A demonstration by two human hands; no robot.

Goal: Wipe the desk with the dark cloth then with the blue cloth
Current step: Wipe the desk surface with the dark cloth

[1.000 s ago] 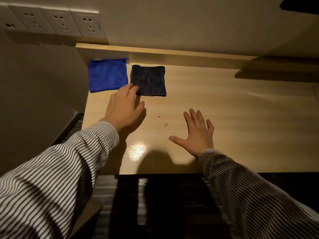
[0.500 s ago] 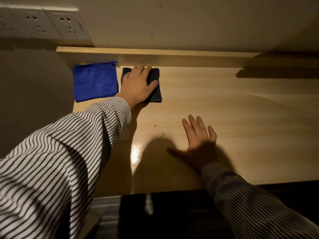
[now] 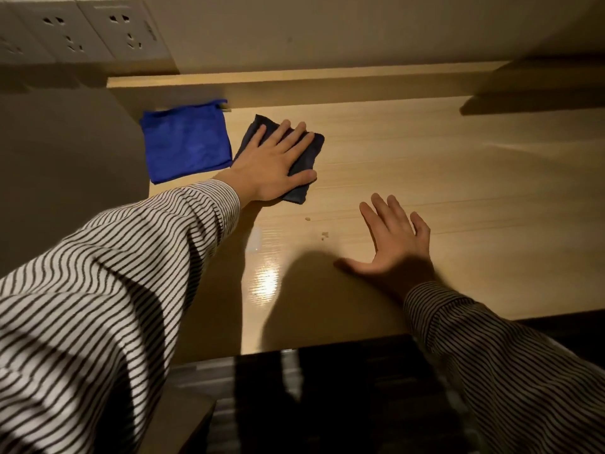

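Note:
A folded dark cloth (image 3: pixel 306 165) lies on the light wooden desk (image 3: pixel 425 178) near the back left, turned at an angle. My left hand (image 3: pixel 273 162) presses flat on top of it with fingers spread, covering most of it. A blue cloth (image 3: pixel 186 142) lies flat just to the left of the dark one, at the desk's back left corner, untouched. My right hand (image 3: pixel 394 244) rests flat on the desk nearer the front, fingers apart, holding nothing.
A few small crumbs (image 3: pixel 324 235) lie on the desk between my hands. A raised wooden ledge (image 3: pixel 294 78) runs along the back under the wall. Wall sockets (image 3: pixel 127 31) sit at the upper left. The desk's left edge drops off beside the blue cloth.
My left hand reached forward from the desk onto the dark cloth and has slid and turned it toward the right and front. My right hand stayed flat in place.

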